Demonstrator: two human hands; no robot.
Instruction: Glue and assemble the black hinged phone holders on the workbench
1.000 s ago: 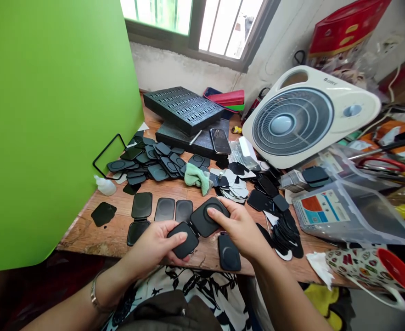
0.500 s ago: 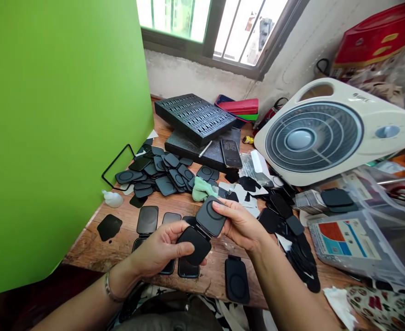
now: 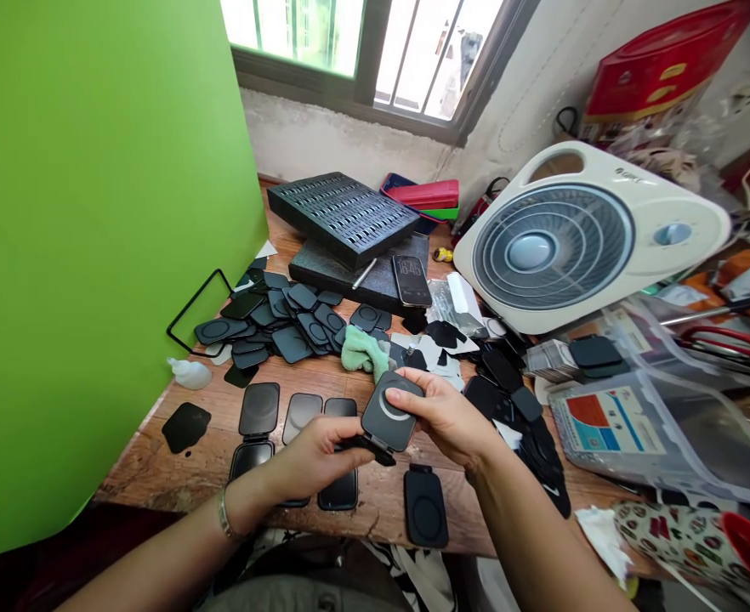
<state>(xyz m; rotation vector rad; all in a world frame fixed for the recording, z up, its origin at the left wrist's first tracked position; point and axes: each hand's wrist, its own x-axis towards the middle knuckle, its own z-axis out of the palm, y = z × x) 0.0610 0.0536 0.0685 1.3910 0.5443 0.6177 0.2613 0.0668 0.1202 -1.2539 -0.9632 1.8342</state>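
Note:
Between both hands I hold a black folding wireless charger (image 3: 386, 425), its square panel with a ring mark facing up and tilted. My right hand (image 3: 435, 410) grips that panel, thumb on the ring. My left hand (image 3: 327, 455) pinches the hinged lower panel, now seen nearly edge-on. Unfolded chargers (image 3: 259, 410) lie in a row on the wooden table (image 3: 213, 476), partly hidden by my left forearm. Another black charger (image 3: 425, 507) with a ring lies near the table edge, below my right hand. Just behind the held piece sits a green cloth (image 3: 363, 350).
A heap of black panels (image 3: 295, 319) lies behind the hands, near a white bottle (image 3: 190, 372). Foam trays (image 3: 343, 217) and a phone (image 3: 411, 281) are at the back. To the right stand a box fan (image 3: 544, 238), black scraps (image 3: 531, 442) and a clear plastic box (image 3: 610, 425). A green panel (image 3: 107, 255) rises on the left.
The held charger has tilted and folded at its hinge, so the lower panel turned from face-on to edge-on. Both hands keep hold. The camera view has shifted slightly right.

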